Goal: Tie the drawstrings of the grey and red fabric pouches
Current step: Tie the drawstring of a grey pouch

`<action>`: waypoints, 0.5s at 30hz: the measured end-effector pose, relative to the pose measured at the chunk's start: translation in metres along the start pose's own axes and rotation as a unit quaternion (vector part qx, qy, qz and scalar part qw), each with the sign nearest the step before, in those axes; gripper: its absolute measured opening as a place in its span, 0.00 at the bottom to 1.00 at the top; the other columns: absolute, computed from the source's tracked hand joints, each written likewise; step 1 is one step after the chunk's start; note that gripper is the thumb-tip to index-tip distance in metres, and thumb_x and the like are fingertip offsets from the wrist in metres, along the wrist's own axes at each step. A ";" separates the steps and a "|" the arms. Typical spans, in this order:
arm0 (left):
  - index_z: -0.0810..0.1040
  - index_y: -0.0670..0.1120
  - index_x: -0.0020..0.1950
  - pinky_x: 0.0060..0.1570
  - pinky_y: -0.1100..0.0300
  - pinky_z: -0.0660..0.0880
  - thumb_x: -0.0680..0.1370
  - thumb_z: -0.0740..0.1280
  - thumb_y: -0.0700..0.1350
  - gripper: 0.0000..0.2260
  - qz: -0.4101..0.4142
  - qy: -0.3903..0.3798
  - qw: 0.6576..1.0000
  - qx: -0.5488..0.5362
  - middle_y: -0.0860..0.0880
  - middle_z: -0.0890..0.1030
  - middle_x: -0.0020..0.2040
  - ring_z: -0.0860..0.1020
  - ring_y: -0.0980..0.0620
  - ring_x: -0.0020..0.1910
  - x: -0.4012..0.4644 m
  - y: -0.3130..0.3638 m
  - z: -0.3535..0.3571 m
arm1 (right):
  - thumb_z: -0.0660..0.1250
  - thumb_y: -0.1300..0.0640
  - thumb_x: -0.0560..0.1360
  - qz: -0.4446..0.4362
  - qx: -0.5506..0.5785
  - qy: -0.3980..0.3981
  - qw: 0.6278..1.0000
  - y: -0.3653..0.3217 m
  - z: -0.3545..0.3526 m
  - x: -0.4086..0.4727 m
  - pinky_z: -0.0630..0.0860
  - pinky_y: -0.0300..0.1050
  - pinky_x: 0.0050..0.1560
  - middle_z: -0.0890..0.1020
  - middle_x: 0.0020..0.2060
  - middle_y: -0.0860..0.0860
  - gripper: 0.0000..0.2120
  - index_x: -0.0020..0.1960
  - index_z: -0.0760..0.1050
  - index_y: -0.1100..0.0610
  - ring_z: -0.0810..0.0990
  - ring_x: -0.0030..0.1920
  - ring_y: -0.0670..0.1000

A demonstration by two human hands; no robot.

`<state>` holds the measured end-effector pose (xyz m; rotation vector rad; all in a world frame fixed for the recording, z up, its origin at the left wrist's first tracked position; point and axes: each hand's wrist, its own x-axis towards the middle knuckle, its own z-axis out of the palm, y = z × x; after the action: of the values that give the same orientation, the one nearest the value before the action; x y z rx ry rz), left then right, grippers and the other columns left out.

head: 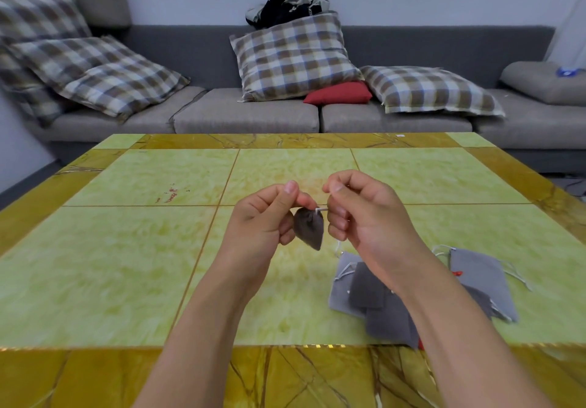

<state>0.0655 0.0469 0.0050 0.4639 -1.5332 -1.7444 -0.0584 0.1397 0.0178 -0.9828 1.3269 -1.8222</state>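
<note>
Hands are working above the desk (126, 249): left hand (263, 217) is pinching the cinched neck of a grey pouch (309, 228), right hand (358, 211) is pinching its white drawstring (321, 209) and drawing it rightward. Judgement: left should be anchoring the neck while right is pulling evenly. Untied pouches (482, 277) are lying near right.

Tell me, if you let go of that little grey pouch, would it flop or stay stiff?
Probably flop. The pouch is soft cloth, bunched to a point where it hangs between the left hand and right hand. It looks light, since a thin drawstring pinched in fingertips carries it. It likely would not roll; the pouches in the pile lie flat.
</note>
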 end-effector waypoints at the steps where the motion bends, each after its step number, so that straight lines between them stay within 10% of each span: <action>1: 0.84 0.46 0.40 0.31 0.61 0.63 0.81 0.63 0.47 0.14 0.001 -0.004 1.000 0.018 0.40 0.75 0.39 0.64 0.55 0.29 0.000 0.000 -0.002 | 0.63 0.63 0.80 -0.013 -0.068 -0.008 0.998 0.001 -0.001 -0.001 0.67 0.42 0.29 0.68 0.27 0.57 0.06 0.45 0.76 0.60 0.66 0.28 0.49; 7: 0.86 0.45 0.50 0.31 0.63 0.63 0.81 0.61 0.47 0.14 0.004 -0.025 0.998 0.065 0.38 0.73 0.39 0.66 0.53 0.32 -0.002 0.005 -0.009 | 0.69 0.55 0.77 -0.078 -0.346 -0.033 0.934 -0.001 -0.011 -0.005 0.64 0.40 0.31 0.70 0.27 0.49 0.08 0.40 0.82 0.53 0.65 0.28 0.45; 15: 0.86 0.44 0.51 0.33 0.65 0.68 0.77 0.69 0.40 0.07 0.012 -0.035 0.992 0.122 0.52 0.87 0.45 0.73 0.59 0.36 -0.006 0.004 -0.009 | 0.69 0.53 0.77 -0.059 -0.366 -0.048 0.928 -0.009 -0.018 -0.006 0.73 0.51 0.36 0.79 0.33 0.55 0.11 0.36 0.81 0.53 0.72 0.33 0.55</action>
<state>0.0770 0.0448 0.0058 0.5082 -1.8062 -1.5764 -0.0719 0.1551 0.0219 -1.5317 1.9725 -1.3280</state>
